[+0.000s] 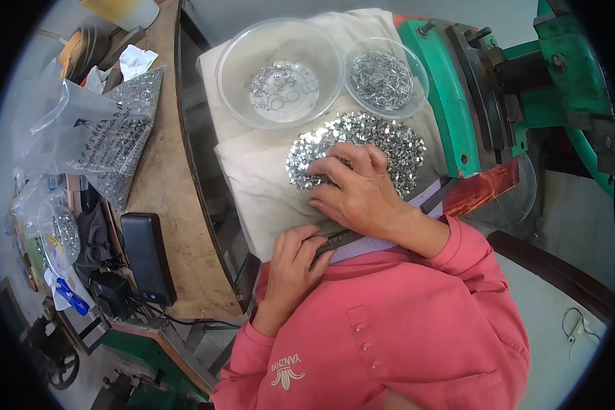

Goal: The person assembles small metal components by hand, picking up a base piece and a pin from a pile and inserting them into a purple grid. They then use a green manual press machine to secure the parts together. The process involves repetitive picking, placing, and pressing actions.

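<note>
A heap of small shiny metal pieces [403, 140] lies spread on a pale cloth [246, 178] in front of me. My right hand [359, 188] rests over the near left part of the heap, its fingers bent down among the pieces. What its fingertips hold, if anything, is hidden. Lower left, close against my body, my left hand [297, 256] has its fingers curled over the end of a dark narrow strip [342, 239]. The strip lies slanted along a purple checked cloth [362, 247], partly behind my right wrist.
Beyond the heap stand a large clear tub [229, 89] with a few metal bits and a smaller bowl [420, 75] full of metal pins. A green machine [451, 116] borders the right. On the left wooden table [178, 239] are a filled plastic bag [133, 102] and a black box [147, 256].
</note>
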The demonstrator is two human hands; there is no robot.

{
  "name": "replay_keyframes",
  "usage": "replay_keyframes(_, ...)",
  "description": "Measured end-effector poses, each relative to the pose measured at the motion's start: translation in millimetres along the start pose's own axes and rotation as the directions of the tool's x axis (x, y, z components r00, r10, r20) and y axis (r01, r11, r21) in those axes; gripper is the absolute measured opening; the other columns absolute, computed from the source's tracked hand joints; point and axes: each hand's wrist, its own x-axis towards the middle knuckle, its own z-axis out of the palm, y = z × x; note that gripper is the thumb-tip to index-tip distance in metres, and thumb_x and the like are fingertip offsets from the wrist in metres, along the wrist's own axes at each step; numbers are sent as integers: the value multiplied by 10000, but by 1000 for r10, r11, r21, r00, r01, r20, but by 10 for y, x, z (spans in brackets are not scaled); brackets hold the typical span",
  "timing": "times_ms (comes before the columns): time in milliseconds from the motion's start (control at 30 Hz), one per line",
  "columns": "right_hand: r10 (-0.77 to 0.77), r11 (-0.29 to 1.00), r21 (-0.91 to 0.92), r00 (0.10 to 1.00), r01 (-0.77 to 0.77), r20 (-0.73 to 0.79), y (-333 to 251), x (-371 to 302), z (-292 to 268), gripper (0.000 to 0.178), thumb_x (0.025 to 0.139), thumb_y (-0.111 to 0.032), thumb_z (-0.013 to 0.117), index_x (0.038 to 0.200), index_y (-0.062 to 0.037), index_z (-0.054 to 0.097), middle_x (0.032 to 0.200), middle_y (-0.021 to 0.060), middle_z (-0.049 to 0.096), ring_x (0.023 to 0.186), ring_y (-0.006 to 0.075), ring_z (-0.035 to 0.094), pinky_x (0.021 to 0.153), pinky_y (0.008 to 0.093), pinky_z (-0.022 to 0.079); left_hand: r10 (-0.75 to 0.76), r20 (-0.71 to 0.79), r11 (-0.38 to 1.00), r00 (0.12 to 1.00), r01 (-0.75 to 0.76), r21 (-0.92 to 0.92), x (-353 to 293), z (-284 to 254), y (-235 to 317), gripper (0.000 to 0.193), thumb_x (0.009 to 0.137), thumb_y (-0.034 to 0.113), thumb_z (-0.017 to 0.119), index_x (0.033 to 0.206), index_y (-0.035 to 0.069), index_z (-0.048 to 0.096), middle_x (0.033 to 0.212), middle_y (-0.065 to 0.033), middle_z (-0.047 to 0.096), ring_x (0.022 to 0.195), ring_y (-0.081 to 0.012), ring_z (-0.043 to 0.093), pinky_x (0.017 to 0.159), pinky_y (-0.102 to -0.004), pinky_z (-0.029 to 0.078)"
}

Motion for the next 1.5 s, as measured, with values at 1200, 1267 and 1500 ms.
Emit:
replay_keyframes(1200,160,978,144,986,-154,-34,-121,-539,-275,172,683,-215,790,845,-222,731,1097,-71,636,1109,235,488,916,413,309,51,-53,993,997,-46,106,59,73,48,249,681,82,808,882,80,662,997,-63,652,880,-267,604,758,-377,449)
replay_keyframes(1267,131,987,100,989,-124,-63,-56,-391,-228,172,683,-213,786,845,-219,730,1106,-66,636,1116,236,489,924,417,305,42,-52,994,998,-37,100,61,74,55,257,676,80,812,883,77,659,1000,-66,651,883,-269,604,758,-378,450)
replay_keyframes(1500,-54,998,30,998,55,-13,49,21,23,77,741,-200,651,768,-140,692,1139,-4,601,1201,233,452,971,424,306,7,-68,998,998,-3,58,19,59,75,294,699,115,815,926,70,634,1021,-71,639,901,-270,601,762,-380,444)
